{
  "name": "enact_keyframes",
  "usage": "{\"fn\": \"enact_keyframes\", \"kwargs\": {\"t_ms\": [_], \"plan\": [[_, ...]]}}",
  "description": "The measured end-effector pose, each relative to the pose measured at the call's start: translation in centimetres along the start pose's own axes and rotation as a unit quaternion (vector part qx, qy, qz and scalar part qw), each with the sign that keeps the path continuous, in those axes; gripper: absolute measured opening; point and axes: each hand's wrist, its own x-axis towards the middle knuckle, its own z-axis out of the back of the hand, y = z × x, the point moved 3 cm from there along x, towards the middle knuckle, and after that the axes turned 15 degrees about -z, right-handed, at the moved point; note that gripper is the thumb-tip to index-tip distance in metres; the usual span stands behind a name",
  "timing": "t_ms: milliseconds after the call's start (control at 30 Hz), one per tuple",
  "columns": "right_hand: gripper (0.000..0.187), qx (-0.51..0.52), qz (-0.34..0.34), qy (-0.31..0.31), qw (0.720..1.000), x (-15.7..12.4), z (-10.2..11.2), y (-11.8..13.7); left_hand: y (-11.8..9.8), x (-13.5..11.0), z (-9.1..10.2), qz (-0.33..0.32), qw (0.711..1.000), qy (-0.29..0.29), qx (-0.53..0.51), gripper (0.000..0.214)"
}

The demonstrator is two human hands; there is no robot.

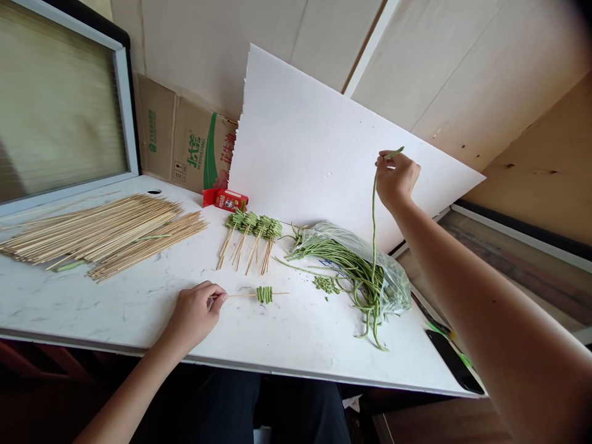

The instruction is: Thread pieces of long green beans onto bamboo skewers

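Pinched in my left hand is the end of a thin wooden skewer. Several short pieces of green bean are threaded side by side near its far part, and the bare tip sticks out to the right. My right hand, raised high above the table, is closed on a long green bean that hangs down toward a bagful of long beans. Finished-looking bean skewers lie in a stacked row beyond my left hand. A few bean scraps sit beside the bag.
Many bare bamboo skewers spread over the left of the white table. A small red box stands at the back, before a cardboard carton and a leaning white board. A black phone rests at the right edge.
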Motion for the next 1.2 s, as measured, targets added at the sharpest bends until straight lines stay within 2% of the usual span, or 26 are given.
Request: {"fn": "enact_keyframes", "kwargs": {"t_ms": [67, 233, 367, 500, 700, 800, 867, 967, 1033, 1200], "plan": [[0.032, 0.006, 0.007, -0.009, 1.0, 1.1, 0.7, 1.0, 0.0, 0.0, -0.1, 0.002, 1.0, 0.005, 0.003, 0.023], [0.031, 0.032, 0.012, -0.076, 0.996, 4.6, 3.1, 4.0, 0.0, -0.1, -0.1, 0.012, 1.0, 0.02, 0.0, 0.024], [0.034, 0.082, 0.081, -0.103, 0.988, 7.0, 5.0, 6.4, -0.2, 0.1, 0.0, 0.019, 1.0, 0.019, -0.003, 0.024], [0.036, 0.124, 0.143, -0.139, 0.972, 7.3, 7.6, 7.5, -0.3, 0.2, 0.2, 0.017, 1.0, 0.011, 0.002, 0.026], [0.06, 0.101, 0.147, -0.193, 0.965, 4.8, 12.0, 8.1, 0.2, 0.2, 1.4, 0.03, 0.992, 0.039, 0.12, 0.023], [0.055, 0.122, 0.169, -0.204, 0.957, 3.1, 14.0, 9.1, 0.6, 0.2, 2.0, 0.041, 0.982, 0.077, 0.17, 0.024], [0.045, 0.153, 0.189, -0.186, 0.952, 1.9, 14.8, 9.8, 0.5, 0.2, 2.4, 0.036, 0.976, 0.092, 0.192, 0.025], [0.031, 0.208, 0.196, -0.132, 0.949, 0.0, 15.2, 10.5, 0.2, 0.2, 2.7, 0.025, 0.969, 0.096, 0.228, 0.028], [0.025, 0.237, 0.178, -0.1, 0.95, -1.5, 15.0, 10.5, -0.1, 0.2, 2.8, 0.018, 0.964, 0.089, 0.251, 0.029], [0.02, 0.263, 0.115, -0.052, 0.957, -5.5, 13.6, 9.2, -1.1, 0.3, 3.1, 0.004, 0.961, 0.034, 0.274, 0.024]]}}
